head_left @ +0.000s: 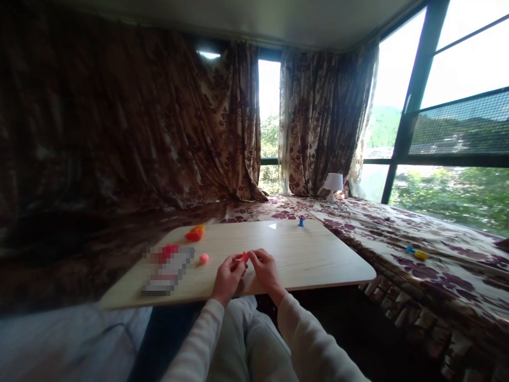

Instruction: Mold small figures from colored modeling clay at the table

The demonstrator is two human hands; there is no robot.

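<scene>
Between my fingertips, over the near half of the table, is a small pinkish-red piece point(244, 258) that looks like modelling clay. My left hand point(228, 277) pinches it from the left. My right hand point(265, 269) is closed too, its thumb and fingertips meeting the piece from the right; its grip is partly hidden. A pink ball point(203, 259) of similar look lies on the tabletop left of my hands.
The pale wooden table point(318, 260) has rounded corners. On it are a red-and-yellow bundle point(194, 233), a red item point(169, 252), a blurred-out flat box point(169, 273) and a small blue object point(301, 220). A lamp point(333, 184) and a blue-yellow item point(417, 253) rest on the flowered covering.
</scene>
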